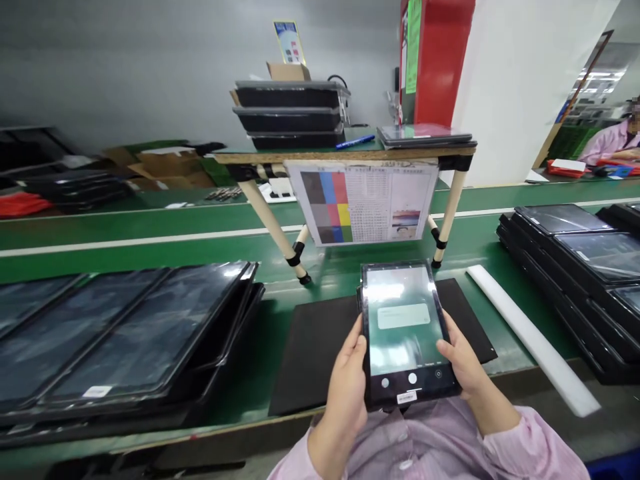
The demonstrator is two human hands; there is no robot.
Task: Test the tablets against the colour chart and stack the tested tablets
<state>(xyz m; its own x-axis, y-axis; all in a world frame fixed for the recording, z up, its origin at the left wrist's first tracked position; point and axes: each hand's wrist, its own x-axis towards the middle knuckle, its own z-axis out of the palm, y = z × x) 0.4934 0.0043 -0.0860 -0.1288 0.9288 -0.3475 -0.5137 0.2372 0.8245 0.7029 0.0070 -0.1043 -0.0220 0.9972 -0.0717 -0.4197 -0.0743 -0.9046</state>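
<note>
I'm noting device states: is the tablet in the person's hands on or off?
The tablet is on: its screen is lit, with a pale box near the middle and round icons along the lower end.

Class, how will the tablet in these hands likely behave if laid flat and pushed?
The tablet is probably stiff: it shows no bend between the left hand and right hand. Its shiny, reflective screen is probably smooth and may crack if knocked. Being thin and flat, it would likely slide rather than roll or tip.

A blue pen [355, 142] lies on the raised wooden-edged stand [345, 156].
</note>
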